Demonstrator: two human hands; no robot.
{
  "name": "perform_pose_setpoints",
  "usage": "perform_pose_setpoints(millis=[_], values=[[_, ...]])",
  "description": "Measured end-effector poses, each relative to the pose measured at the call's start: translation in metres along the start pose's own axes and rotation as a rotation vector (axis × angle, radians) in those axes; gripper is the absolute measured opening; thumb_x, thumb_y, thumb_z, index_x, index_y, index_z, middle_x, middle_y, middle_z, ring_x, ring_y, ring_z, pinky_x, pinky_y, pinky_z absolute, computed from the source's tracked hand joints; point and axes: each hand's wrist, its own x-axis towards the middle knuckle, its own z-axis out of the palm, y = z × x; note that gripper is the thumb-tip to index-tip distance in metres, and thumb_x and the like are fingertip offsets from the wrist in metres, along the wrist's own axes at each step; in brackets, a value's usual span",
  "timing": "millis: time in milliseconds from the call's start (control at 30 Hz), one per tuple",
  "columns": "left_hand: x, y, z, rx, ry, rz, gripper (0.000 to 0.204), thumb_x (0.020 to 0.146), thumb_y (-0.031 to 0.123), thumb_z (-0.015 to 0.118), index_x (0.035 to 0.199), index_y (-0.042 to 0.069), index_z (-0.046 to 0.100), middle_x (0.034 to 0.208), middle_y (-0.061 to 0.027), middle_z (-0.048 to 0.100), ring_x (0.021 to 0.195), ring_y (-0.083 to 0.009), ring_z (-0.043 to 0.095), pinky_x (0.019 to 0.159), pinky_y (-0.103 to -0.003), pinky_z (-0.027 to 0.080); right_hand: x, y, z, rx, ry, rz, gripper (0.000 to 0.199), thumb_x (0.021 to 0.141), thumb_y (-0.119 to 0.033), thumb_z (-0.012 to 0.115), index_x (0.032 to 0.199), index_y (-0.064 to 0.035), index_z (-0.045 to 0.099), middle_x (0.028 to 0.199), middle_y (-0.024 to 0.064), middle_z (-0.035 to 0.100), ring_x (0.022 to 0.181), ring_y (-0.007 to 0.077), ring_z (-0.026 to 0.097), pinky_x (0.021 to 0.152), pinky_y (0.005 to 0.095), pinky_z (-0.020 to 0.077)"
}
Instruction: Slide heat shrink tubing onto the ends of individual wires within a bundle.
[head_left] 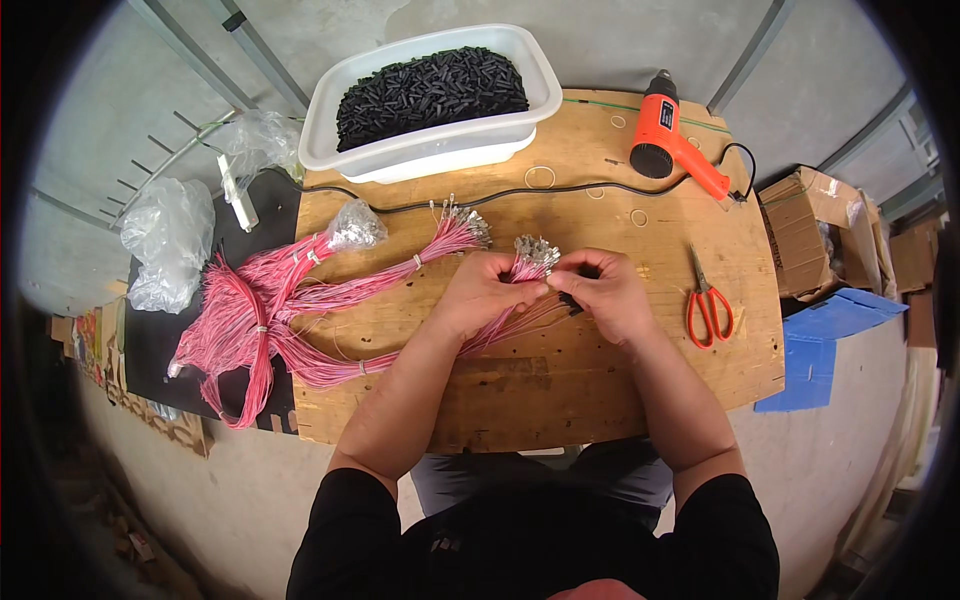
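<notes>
With 12 o'clock as the far side of the brown wooden table [590, 400], the left hand [480, 290] is closed around a slim bundle of pink wires with silvery-white ends [520, 268], thumb across its near face and fingers behind. The bundle's gathered ends poke up just clear of this grip, at 2 o'clock from the left hand and 10 o'clock from the right hand [608, 292]. The right hand has its thumb and fingertips drawn close together at the bundle's edge; I cannot tell whether they pinch a wire. A small black piece [572, 303] shows just beside it, toward 8 o'clock.

Below the left hand the wires run off toward 8 o'clock, into a large heap of tied pink wires [240, 310] at 9 o'clock. A second silvery-ended pink bundle [450, 235] lies near that hand at 11 o'clock, touched by neither.

From the held bundle, a white plastic tub [430, 158] of short black tubes [430, 95] stands at 11 o'clock and an orange-red heat gun with a dark nozzle [660, 130] rests between 1 and 2 o'clock. Scissors with red looped handles [708, 315] lie at 3 o'clock from the right hand
</notes>
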Motion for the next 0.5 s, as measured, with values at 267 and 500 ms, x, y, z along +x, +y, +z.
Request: perform_pose_setpoints(millis=[267,500], values=[[-0.005,0.009,-0.001,-0.157,-0.005,-0.073,0.015,0.089,0.009,0.077,0.098,-0.001,0.07,0.088,-0.0066,0.071,0.073,-0.0117,0.067,0.065,-0.025,0.056,-0.003,-0.004,0.001,-0.103,0.041,-0.058,0.009,0.091,-0.003,0.073,0.097,0.0023,0.07,0.08,0.0015,0.067,0.066,0.0035,0.054,0.057,0.0199,0.0429],[-0.005,0.011,-0.001,-0.083,-0.025,-0.03,0.014,0.089,0.006,0.075,0.099,-0.001,0.067,0.086,-0.0069,0.07,0.071,-0.012,0.066,0.064,-0.026,0.055,-0.004,-0.006,-0.007,-0.05,0.009,0.03,0.009,0.088,-0.005,0.074,0.092,0.0016,0.071,0.081,0.0016,0.068,0.071,0.0059,0.059,0.063,0.0213,0.0469]])
